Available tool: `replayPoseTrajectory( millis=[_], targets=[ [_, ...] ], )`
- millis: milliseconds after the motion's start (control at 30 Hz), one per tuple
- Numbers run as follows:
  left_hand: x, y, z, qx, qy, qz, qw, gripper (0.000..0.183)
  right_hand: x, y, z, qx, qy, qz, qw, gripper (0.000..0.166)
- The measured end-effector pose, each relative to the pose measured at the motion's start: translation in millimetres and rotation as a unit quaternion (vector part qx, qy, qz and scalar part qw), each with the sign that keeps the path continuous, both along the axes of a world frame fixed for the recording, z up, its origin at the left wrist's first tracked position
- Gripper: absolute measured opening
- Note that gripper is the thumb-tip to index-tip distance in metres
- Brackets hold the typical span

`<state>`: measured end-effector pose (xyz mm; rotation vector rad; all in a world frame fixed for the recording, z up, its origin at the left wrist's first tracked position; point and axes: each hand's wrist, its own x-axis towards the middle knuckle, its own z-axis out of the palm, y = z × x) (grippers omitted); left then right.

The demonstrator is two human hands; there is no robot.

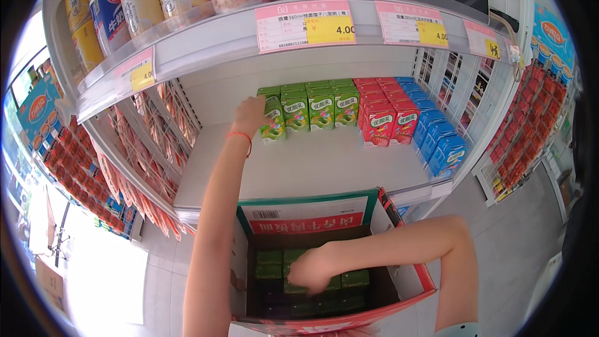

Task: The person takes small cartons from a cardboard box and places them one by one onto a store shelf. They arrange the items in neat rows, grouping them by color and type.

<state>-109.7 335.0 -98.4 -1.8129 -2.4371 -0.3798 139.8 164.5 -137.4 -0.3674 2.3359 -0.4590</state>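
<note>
My left hand (pixel 252 114), with a red string on its wrist, is closed around the upper part of a green drink carton (pixel 273 124) at the left end of the green cartons (pixel 321 108) on the shelf. Pink-red cartons (pixel 379 124) and blue cartons (pixel 447 154) stand to their right. Below the shelf's front edge is an open cardboard box (pixel 306 201) with more green cartons (pixel 355 278) in it. My right hand (pixel 314 271) reaches down into this box and touches the tops of the cartons; its fingertips are hidden, so its grip does not show.
An upper shelf (pixel 224 32) with price tags and cans (pixel 140 2) juts out above my hands. Hanging packets (pixel 140 145) line the left side of the shelf unit. A metal upright (pixel 491 103) bounds it on the right, with a rack of red packets (pixel 529 121) beyond.
</note>
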Motion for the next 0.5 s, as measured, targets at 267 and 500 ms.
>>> replayPoseTrajectory(
  millis=[267, 500],
  targets=[
    [-3, 0, -23, 0.063, 0.002, -0.004, 0.998, 0.075, -8, 18, 15, 0.004, -0.025, -0.041, 0.999, 0.038],
    [1, -9, -41, 0.157, -0.052, -0.036, 0.986, 0.084, -6, 8, -19, 0.009, 0.021, -0.034, 0.999, 0.039]
  ],
)
